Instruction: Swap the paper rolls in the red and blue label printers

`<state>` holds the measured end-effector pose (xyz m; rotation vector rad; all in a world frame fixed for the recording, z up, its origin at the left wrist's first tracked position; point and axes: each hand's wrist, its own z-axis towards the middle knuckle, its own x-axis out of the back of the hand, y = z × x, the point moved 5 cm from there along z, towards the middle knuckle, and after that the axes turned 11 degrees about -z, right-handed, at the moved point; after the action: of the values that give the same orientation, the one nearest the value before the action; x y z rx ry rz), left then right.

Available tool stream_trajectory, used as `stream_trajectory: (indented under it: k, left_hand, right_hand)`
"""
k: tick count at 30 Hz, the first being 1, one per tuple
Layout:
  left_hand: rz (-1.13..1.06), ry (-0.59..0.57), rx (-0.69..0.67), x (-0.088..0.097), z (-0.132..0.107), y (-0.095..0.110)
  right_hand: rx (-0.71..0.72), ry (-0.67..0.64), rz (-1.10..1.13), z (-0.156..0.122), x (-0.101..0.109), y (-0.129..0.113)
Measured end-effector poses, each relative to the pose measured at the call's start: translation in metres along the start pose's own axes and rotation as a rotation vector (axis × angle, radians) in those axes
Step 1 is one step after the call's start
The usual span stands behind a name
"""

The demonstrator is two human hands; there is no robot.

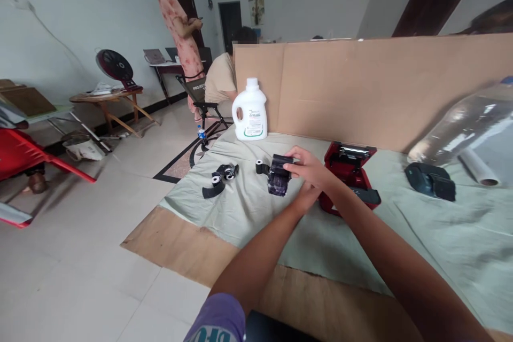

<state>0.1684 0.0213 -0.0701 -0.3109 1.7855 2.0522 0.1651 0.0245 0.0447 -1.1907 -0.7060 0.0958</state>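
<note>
Both hands meet over the pale green cloth (240, 208) on the table. My right hand (310, 167) is closed on a black ribbon cartridge (279, 175), fingers over its top. My left hand (306, 197) lies under and behind the right one, its fingers mostly hidden, near the cartridge's right side. A small black and white spool (261, 166) sticks out at the cartridge's left. A red label printer (347, 171) with its lid open stands just right of the hands.
Black ribbon spools (220, 177) lie left on the cloth. A white detergent bottle (250, 111) stands against a cardboard wall (380, 85). A dark device (429, 180), a paper roll (479, 168) and a clear bottle (465, 125) are right. One person sits and another stands behind.
</note>
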Motion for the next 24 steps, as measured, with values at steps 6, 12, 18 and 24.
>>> stream_trajectory:
  k: [6, 12, 18, 24]
  left_hand:
    - [0.022, -0.002, 0.027, -0.002, -0.011, 0.001]
    - [0.566, -0.024, -0.518, -0.013, -0.03, 0.038]
    - [0.977, -0.163, -0.702, -0.036, -0.041, 0.043]
    - [1.088, -0.17, -0.687, -0.046, -0.044, 0.046]
  right_hand:
    - [-0.007, 0.204, -0.111, -0.052, 0.108, 0.014]
    - [-0.191, 0.105, -0.635, -0.077, 0.16, 0.064]
    - [-0.246, 0.082, -0.997, -0.074, 0.143, 0.089]
    - [-0.271, 0.08, -0.934, -0.069, 0.146, 0.09]
